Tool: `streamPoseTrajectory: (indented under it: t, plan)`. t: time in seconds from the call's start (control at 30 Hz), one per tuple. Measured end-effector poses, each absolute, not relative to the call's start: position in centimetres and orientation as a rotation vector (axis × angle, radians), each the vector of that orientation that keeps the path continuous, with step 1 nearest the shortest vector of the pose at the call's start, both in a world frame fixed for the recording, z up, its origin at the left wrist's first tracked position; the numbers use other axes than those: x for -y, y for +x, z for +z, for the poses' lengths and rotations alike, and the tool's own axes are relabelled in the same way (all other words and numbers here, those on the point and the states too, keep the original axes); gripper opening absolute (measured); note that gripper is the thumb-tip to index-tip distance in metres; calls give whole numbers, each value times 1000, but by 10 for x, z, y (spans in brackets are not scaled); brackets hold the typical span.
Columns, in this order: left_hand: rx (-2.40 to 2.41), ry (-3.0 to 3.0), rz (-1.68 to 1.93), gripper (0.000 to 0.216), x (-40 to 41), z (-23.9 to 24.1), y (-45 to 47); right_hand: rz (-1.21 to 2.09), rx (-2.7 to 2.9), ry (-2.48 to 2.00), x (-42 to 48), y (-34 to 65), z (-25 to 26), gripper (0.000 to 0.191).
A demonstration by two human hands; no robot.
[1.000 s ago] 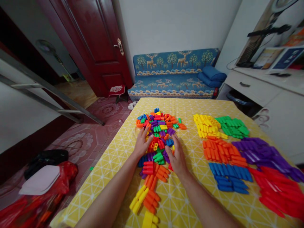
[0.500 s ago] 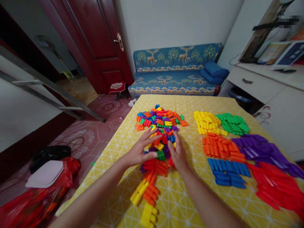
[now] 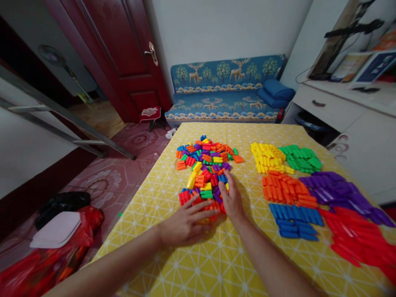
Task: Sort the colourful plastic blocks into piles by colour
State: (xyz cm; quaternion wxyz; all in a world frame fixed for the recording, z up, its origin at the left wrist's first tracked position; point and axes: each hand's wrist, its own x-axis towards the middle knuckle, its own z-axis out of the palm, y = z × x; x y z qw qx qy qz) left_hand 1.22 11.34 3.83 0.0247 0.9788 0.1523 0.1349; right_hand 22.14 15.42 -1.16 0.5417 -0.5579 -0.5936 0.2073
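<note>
A mixed pile of coloured plastic building blocks [image 3: 207, 159], shaped like joined tubes, stretches down the middle of the table. My left hand [image 3: 188, 222] lies palm down over red and orange blocks [image 3: 220, 207] at the pile's near end, its fingers spread and partly covering them. Along the pile's right edge rests my right hand [image 3: 232, 200], thumb and fingers apart, beside blue blocks [image 3: 222, 178] and purple ones. Whatever lies under the left palm is hidden. Neither hand grips a block that I can see.
Sorted blocks lie to the right: yellow [image 3: 267, 157], green [image 3: 301, 158], orange [image 3: 287, 189], purple [image 3: 343, 196], blue [image 3: 295, 220] and red [image 3: 360, 235]. A yellow patterned cloth [image 3: 154, 243] covers the table. Beyond stands a blue sofa [image 3: 222, 105]; a metal ladder [image 3: 62, 109] leans at left.
My left hand has come down nearer to me, over the pile's near end. The yellow and orange blocks that lay closer to me no longer show there. My right hand has barely moved.
</note>
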Motion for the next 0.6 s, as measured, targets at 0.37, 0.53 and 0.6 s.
streamPoseTrajectory:
  t: [0.37,0.53,0.6]
  plan:
    - [-1327,2529,1103,23,-215,34,48,526,1370,-1285,-155,222,-10,52]
    - [-1507,2035,1417,25,-253,31,75,576,1325,-1245,-154,224,-10,52]
    - [-1355,1796,1610,29,-257,31,84,616,1284,-1227,-155,225,-10,52]
